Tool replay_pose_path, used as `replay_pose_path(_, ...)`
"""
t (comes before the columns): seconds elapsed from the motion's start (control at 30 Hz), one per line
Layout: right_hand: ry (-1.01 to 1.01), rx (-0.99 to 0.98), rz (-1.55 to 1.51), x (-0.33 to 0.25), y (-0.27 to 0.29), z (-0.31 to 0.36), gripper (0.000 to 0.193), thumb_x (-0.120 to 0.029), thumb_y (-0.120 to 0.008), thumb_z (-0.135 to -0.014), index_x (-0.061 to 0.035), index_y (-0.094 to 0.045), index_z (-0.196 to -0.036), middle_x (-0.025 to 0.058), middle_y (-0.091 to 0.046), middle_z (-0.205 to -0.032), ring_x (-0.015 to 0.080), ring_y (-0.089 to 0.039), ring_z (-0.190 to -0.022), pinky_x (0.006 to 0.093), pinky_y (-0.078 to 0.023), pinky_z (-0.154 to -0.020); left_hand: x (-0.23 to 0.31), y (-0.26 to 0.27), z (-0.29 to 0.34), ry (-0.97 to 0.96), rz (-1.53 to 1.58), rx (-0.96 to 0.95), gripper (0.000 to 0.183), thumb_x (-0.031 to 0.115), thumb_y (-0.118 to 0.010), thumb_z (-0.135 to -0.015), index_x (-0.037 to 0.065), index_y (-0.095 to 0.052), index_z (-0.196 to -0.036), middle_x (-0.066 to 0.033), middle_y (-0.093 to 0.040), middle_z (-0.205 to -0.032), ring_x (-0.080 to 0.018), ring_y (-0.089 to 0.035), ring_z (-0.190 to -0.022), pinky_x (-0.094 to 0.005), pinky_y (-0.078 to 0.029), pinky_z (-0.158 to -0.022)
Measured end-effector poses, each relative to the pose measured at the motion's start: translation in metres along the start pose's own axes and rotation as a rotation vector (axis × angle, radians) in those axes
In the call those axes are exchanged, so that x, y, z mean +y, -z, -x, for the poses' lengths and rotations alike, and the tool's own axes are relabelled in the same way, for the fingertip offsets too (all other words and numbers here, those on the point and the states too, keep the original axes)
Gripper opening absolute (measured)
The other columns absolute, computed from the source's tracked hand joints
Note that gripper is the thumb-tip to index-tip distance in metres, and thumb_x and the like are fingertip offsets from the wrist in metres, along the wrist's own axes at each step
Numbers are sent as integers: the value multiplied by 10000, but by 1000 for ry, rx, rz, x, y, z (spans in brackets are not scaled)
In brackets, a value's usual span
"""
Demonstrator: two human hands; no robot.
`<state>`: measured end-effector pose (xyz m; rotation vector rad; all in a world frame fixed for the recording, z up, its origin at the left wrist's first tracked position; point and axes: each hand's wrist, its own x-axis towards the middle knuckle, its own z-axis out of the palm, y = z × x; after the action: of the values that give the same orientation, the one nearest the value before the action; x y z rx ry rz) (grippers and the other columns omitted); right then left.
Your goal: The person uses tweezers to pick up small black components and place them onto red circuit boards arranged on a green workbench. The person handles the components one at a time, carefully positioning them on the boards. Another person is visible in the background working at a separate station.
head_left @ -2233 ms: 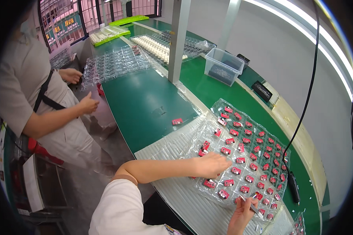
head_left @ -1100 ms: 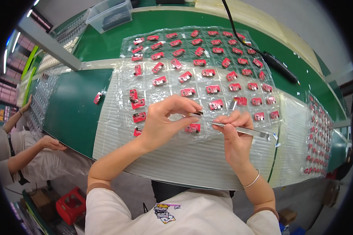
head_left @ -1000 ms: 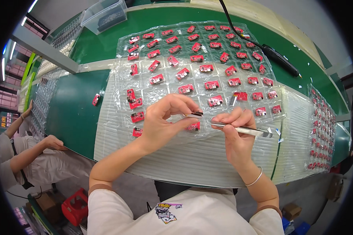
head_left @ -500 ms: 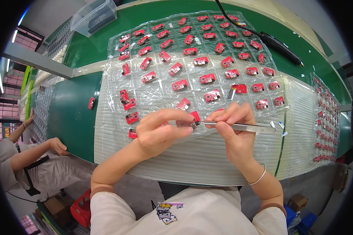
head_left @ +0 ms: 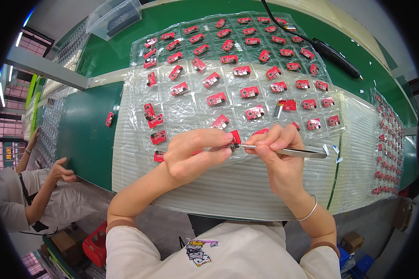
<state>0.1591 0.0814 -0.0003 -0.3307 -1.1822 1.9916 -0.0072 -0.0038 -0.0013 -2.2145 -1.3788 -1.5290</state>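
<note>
One left hand [head_left: 191, 153] and one right hand [head_left: 280, 151] hold one red board [head_left: 235, 136] and one pair of tweezers [head_left: 305, 152]. One clear tray [head_left: 180, 109] toward twelve o'clock carries dozens of red boards [head_left: 249, 91]; one further tray [head_left: 386, 162] lies at three, one clear bin [head_left: 114, 19] at eleven, one black-handled tool [head_left: 336, 58] at two, one loose board [head_left: 109, 119] near nine.

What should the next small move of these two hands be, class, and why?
Probably a gentle nudge with the tweezers, with the red board held steady. The left hand pinches the board, and the right hand holds the tweezers, their tips beside the board's dark part. Whether they grip anything is too small to tell.
</note>
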Motion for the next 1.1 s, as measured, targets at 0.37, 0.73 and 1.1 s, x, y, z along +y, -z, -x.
replay_pose_path(0.37, 77, 27, -37, -12, 2, -3, 241, 120, -547, -754, -61, -388, -746, 68, -510, -735, 261, -618, -806, 340, -518, -689, 0, -7, 3, 63, 12, 47, 131, 1, -673, -594, 12, -597, -700, -129, -615, -826, -232, -626, -694, -291, -534, -578)
replay_pose_path(0.73, 42, 6, 65, -4, 2, -1, 246, 126, -562, -743, -53, -394, -745, 53, -493, -741, 238, -616, -796, 314, -505, -689, 1, -7, 2, 48, 87, 78, 138, -21, -679, -593, 6, -592, -695, -137, -616, -821, -236, -628, -691, -296, -541, -581)
replay_pose_path(1.1, 34, 7, 58, -2, 2, -1, 242, 123, -565, -742, -52, -399, -743, 51, -499, -737, 220, -615, -784, 314, -504, -692, 2, -7, 2, 52, 91, 76, 141, -25, -679, -589, 4, -591, -695, -139, -616, -825, -237, -628, -690, -294, -540, -574)
